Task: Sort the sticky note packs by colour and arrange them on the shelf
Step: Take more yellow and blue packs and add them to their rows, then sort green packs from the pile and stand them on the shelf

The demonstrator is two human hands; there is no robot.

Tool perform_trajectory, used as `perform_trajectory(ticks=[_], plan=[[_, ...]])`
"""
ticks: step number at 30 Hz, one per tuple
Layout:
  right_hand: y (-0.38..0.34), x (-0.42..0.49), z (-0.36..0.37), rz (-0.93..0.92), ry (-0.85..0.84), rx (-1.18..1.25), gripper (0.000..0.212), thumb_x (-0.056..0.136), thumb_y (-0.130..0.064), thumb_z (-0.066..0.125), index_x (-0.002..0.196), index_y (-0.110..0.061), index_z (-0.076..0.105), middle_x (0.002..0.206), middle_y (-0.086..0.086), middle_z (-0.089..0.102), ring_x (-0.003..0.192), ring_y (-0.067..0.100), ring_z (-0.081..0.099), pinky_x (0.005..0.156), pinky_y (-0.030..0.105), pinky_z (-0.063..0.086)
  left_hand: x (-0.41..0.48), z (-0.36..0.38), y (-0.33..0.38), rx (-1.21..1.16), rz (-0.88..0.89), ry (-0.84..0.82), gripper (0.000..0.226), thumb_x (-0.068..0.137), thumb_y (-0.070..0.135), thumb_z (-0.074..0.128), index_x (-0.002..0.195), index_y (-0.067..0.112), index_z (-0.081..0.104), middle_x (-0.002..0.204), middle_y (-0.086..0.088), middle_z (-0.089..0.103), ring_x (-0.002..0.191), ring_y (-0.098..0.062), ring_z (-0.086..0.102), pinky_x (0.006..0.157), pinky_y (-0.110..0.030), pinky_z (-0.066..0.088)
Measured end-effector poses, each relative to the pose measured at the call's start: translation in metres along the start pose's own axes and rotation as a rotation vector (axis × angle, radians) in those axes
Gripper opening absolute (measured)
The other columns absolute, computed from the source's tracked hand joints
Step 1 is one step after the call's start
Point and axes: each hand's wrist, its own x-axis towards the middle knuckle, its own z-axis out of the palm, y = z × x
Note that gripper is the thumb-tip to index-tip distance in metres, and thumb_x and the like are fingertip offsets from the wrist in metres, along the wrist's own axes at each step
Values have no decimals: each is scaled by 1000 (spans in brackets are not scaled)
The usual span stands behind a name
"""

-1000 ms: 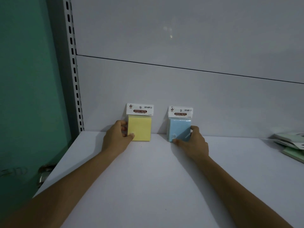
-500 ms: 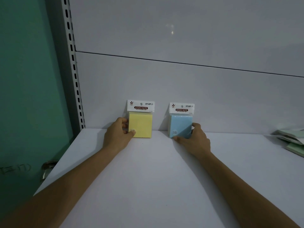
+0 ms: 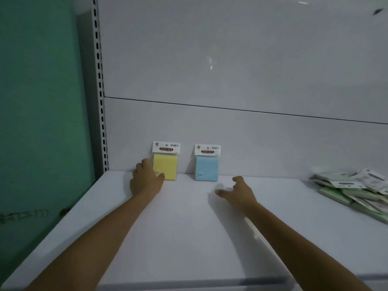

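Yellow sticky note pack (image 3: pixel 165 168) upright at the back of the white shelf (image 3: pixel 189 238), leaning against the grey back panel (image 3: pixel 231 139), with a white header card on top. Gripped at its lower left corner by the left hand (image 3: pixel 146 182): thumb pressed on the yellow front, the other fingers (image 3: pixel 142 164) curled around the left edge. Just beside it to the right, with a small gap between, blue sticky note pack (image 3: pixel 206 170), also upright against the panel, touched by nothing. Right hand (image 3: pixel 239 192) low over the shelf, in front and a little to the right of the blue pack, apart from it; fingers loosely curled, thumb spread out to the left, grasping nothing. Cannot tell whether resting on the shelf surface or hovering. Far right on the shelf, loose heap of green sticky note packs (image 3: pixel 354 192), lying flat and overlapping, well apart from both hands. At the left end, slotted metal upright (image 3: pixel 100 101), and beyond it a green wall (image 3: pixel 42 101).
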Motion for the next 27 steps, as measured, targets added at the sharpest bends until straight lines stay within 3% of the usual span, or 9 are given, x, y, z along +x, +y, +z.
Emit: perform_trajectory(ticks=[4, 8, 11, 13, 15, 17, 19, 23, 27], plan=[[26, -51, -40, -56, -12, -70, 70, 82, -43, 67, 137, -13, 36, 140, 9, 46, 124, 26, 48, 97, 35, 41, -52, 6, 47, 73, 57, 25, 67, 84, 32, 63, 138, 11, 28, 138, -13, 40, 126, -32, 39, 92, -45, 42], [68, -111, -90, -127, 19, -219, 64, 84, -46, 62, 136, -17, 38, 140, 4, 46, 120, 24, 51, 97, 34, 43, -122, 25, 115, 34, 247, -32, 67, 87, 33, 58, 141, 10, 25, 145, -12, 37, 132, -29, 34, 100, -42, 38], [110, -157, -129, -273, 218, -415, 49, 89, -45, 54, 131, -22, 45, 132, -1, 54, 115, 19, 54, 98, 33, 41, -200, 48, 175, 110, 508, -135, 67, 94, 39, 47, 148, 16, 14, 157, -6, 17, 145, -24, 15, 116, -41, 20], [138, -186, -153, -379, 375, -523, 35, 92, -39, 50, 124, -24, 51, 123, -3, 61, 111, 18, 56, 96, 32, 39, -261, 63, 210, 174, 731, -180, 63, 97, 38, 41, 149, 21, 9, 159, 0, 9, 147, -19, 6, 118, -39, 9], [167, -212, -172, -396, 426, -587, 25, 92, -32, 48, 113, -22, 56, 110, -3, 65, 103, 19, 59, 90, 33, 39, -316, 77, 235, 185, 932, -222, 62, 96, 27, 42, 149, 22, 11, 159, 1, 10, 146, -18, 7, 117, -38, 7], [198, -234, -191, -363, 439, -638, 16, 88, -26, 51, 101, -19, 58, 97, 0, 66, 93, 24, 61, 81, 35, 42, -355, 89, 254, 199, 1110, -208, 64, 90, 20, 51, 147, 19, 23, 156, -2, 22, 145, -20, 18, 116, -39, 14], [225, -250, -209, -307, 443, -693, 16, 84, -24, 54, 98, -18, 58, 94, 1, 66, 92, 25, 61, 77, 36, 42, -378, 94, 269, 254, 1183, -161, 63, 86, 23, 57, 144, 19, 33, 152, -3, 33, 141, -21, 29, 113, -41, 23], [267, -269, -244, -205, 436, -738, 33, 86, -30, 52, 118, -19, 53, 113, 1, 61, 107, 25, 55, 88, 36, 40, -407, 108, 291, 284, 1214, -273, 58, 95, 26, 38, 148, 19, 16, 158, -2, 14, 146, -21, 10, 117, -41, 8], [289, -271, -265, -135, 443, -705, 35, 90, -33, 49, 123, -21, 48, 120, 0, 57, 113, 23, 50, 92, 34, 38, -415, 114, 308, 334, 1256, -307, 59, 95, 34, 39, 147, 20, 17, 158, -2, 15, 145, -21, 10, 116, -41, 9]])
